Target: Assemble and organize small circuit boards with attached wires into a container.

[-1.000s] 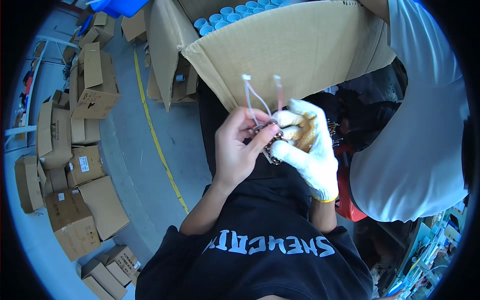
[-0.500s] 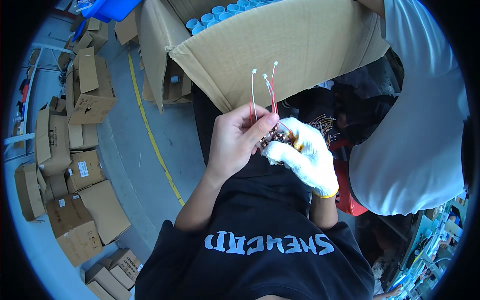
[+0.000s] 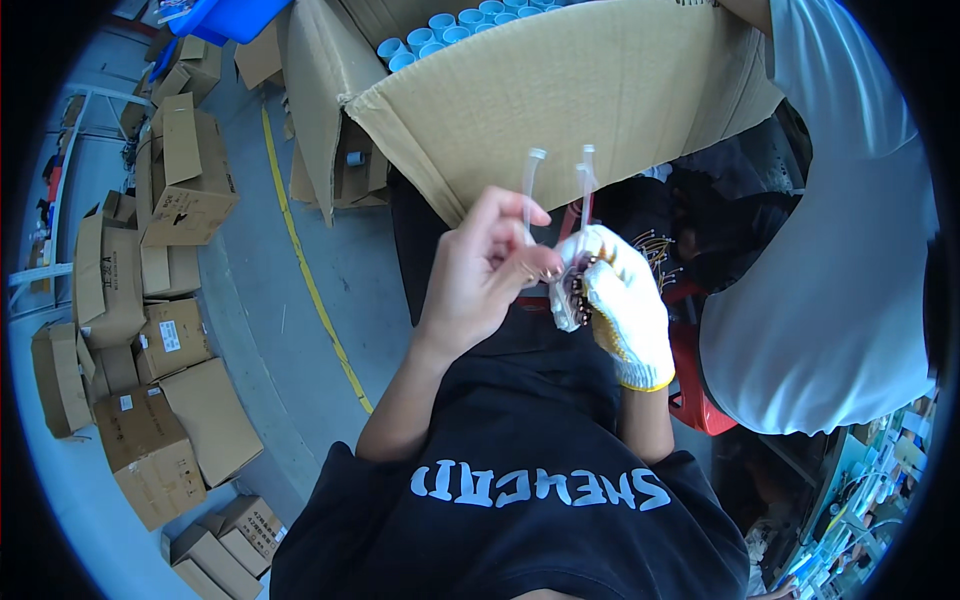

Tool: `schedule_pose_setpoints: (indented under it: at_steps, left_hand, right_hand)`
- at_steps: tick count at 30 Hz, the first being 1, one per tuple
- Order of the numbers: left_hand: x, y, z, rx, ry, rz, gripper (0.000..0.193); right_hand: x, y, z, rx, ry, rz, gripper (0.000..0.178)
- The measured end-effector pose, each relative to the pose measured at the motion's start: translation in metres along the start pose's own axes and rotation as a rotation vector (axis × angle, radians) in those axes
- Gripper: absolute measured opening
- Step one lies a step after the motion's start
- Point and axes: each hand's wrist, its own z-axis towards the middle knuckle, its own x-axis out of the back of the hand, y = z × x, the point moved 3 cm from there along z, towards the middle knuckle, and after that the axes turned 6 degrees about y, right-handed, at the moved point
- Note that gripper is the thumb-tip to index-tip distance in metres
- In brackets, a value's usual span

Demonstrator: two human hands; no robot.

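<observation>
My left hand [image 3: 480, 275] is bare, its thumb and forefinger pinched on a small copper-coloured part. A blurred pale wire lead [image 3: 529, 190] with a white connector at its tip rises beside those fingers. In a white knitted glove with a yellow cuff, my right hand [image 3: 630, 315] grips a cluster of small copper-coloured round parts [image 3: 577, 285]. More blurred wire leads [image 3: 586, 185] with white connectors stand up above the glove. Both hands are close together in front of my chest. The glove hides part of the cluster.
Ahead stands a large open cardboard box [image 3: 570, 100] with rows of light-blue cups [image 3: 455, 35]. A person in a light shirt [image 3: 820, 270] is close on the right, by a red stool [image 3: 695, 385]. Yellow-tipped wires [image 3: 655, 255] lie beyond the glove. Cardboard boxes [image 3: 150, 455] line the left.
My left hand has drawn slightly left from the glove with one lead, separating it from the others. The leads now blur with motion. My right hand has turned a little.
</observation>
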Motion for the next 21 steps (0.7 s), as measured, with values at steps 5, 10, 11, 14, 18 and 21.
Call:
schedule_pose_setpoints:
  at_steps: [5,10,11,14,18,21]
  left_hand:
    - [-0.002,-0.011,0.002,-0.018,-0.063,-0.033,0.040]
    - [-0.004,-0.011,-0.003,0.101,0.091,-0.287,0.032]
    - [-0.004,-0.011,-0.005,0.145,0.063,-0.266,0.027]
    - [-0.004,-0.015,-0.004,0.214,0.023,-0.338,0.021]
    - [-0.006,-0.022,-0.006,0.264,-0.002,-0.579,0.019]
    - [-0.010,-0.025,-0.004,0.255,-0.002,-0.688,0.021]
  right_hand:
    - [-0.005,0.006,0.004,-0.088,0.035,-0.068,0.014]
    - [-0.014,-0.002,-0.002,0.087,0.222,-0.218,0.016]
    - [-0.015,-0.005,-0.003,0.152,0.255,-0.313,0.017]
    - [-0.011,0.001,0.000,0.065,0.246,-0.146,0.016]
    - [-0.011,0.004,-0.001,-0.001,0.242,0.069,0.016]
    - [-0.010,0.000,-0.006,0.056,0.239,-0.001,0.017]
